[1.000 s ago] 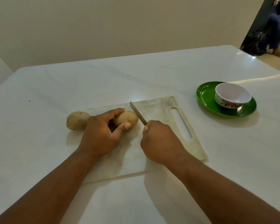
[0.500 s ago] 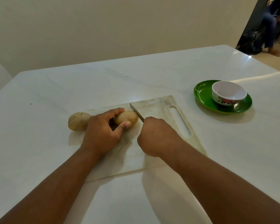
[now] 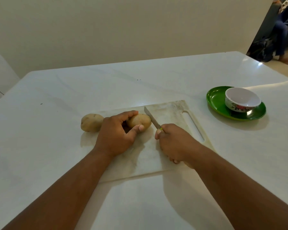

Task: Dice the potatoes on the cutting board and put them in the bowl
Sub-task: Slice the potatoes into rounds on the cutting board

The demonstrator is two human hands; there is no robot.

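A whole brown potato [image 3: 139, 121] lies on the white cutting board [image 3: 171, 110]; my left hand [image 3: 115, 133] grips it between fingers and thumb. My right hand [image 3: 174, 142] holds a small knife [image 3: 152, 119] by its handle, the blade lying at the potato's right end with its tip pointing away from me. A second whole potato [image 3: 91, 122] rests at the board's left edge, just behind my left hand. The white bowl [image 3: 243, 99] with a flower pattern is empty and stands on a green plate [image 3: 218, 103] to the right.
Everything sits on a white marble-like table [image 3: 56, 100] whose far edge meets a plain wall. A seated person [image 3: 283, 29] is at the far right, beyond the table's corner.
My right hand has drawn back a little toward me, so more of the blade shows beside the potato. My left hand keeps its hold on the potato.
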